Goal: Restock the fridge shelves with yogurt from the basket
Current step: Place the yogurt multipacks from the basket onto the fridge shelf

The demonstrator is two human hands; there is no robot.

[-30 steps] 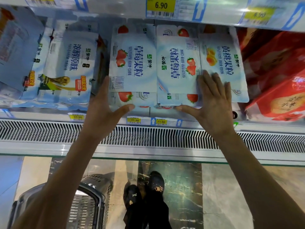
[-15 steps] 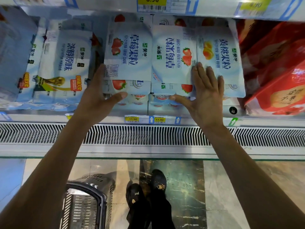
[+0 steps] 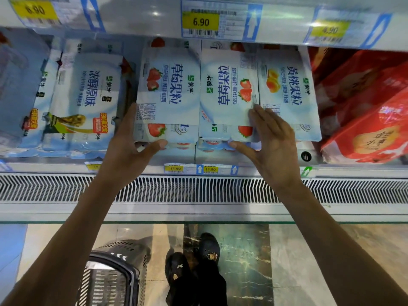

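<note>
Yogurt packs on shelf | left grip, right grip wide, pressing them | basket below

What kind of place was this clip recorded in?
Most likely a supermarket's chilled dairy section: yellow price tags run above and below stacked multipacks of yogurt, a chiller vent grille sits underneath, and a shopping basket stands on the floor.

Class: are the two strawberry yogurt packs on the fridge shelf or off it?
On it: the strawberry yogurt packs lie atop lower packs; left hand and right hand flank them.
</note>
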